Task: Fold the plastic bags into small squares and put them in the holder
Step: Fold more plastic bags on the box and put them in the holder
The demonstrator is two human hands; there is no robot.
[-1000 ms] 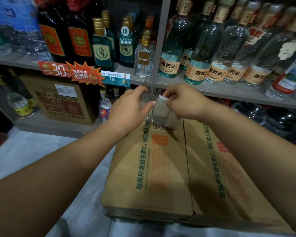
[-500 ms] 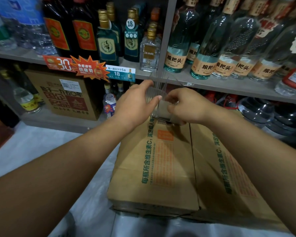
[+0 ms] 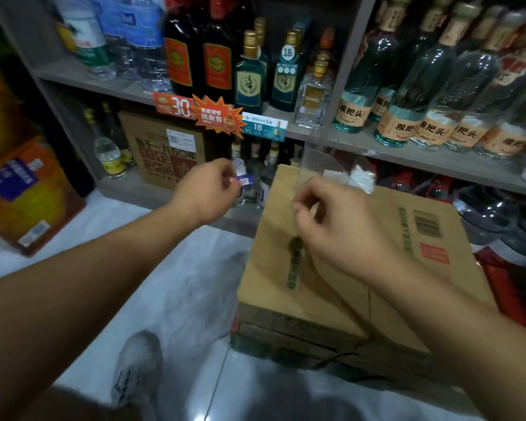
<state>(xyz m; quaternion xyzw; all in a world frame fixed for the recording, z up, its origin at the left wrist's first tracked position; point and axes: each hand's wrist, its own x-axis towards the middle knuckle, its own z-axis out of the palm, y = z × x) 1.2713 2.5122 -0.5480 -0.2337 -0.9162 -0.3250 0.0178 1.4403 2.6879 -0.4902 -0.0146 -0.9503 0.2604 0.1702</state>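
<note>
A clear plastic holder (image 3: 324,161) stands at the far edge of a cardboard box (image 3: 431,268). A whitish folded bag (image 3: 360,177) shows at the holder's right side. My left hand (image 3: 207,189) hovers left of the box, fingers loosely curled, with nothing in it. Nearer to me than the holder, my right hand (image 3: 331,223) hangs over the box top. Its fingers are loosely curled, and I see nothing between them through the blur. A crumpled clear plastic bag (image 3: 195,287) lies on the floor left of the box.
Shelves (image 3: 438,156) packed with glass bottles run close behind the box. A brown carton (image 3: 164,147) sits on the low shelf and an orange carton (image 3: 28,192) on the floor at left. My shoe (image 3: 137,360) is on the white tiles.
Both hands were together at the holder, pinching a folded bag. They have let go and drawn apart, the left one to the left, the right one back toward me. The view swung left.
</note>
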